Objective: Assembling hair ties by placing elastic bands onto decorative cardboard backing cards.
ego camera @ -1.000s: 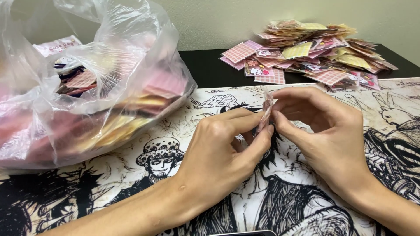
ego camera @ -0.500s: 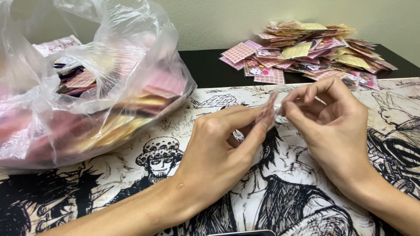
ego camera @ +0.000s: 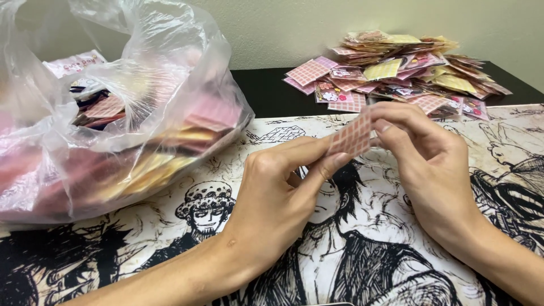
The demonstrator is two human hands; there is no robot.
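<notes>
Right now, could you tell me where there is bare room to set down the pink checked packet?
Free: the printed mat between the plastic bag and the left hand, and the black tabletop between bag and packet pile. Crowded: the far right corner under the pile.

1 head-worn camera looks down and forward from close range over the patterned desk mat (ego camera: 170, 238) toward the wall (ego camera: 317, 28).

A clear bag (ego camera: 113, 113), seemingly holding packets, sits on a drawn mat (ego camera: 362, 266).
</notes>
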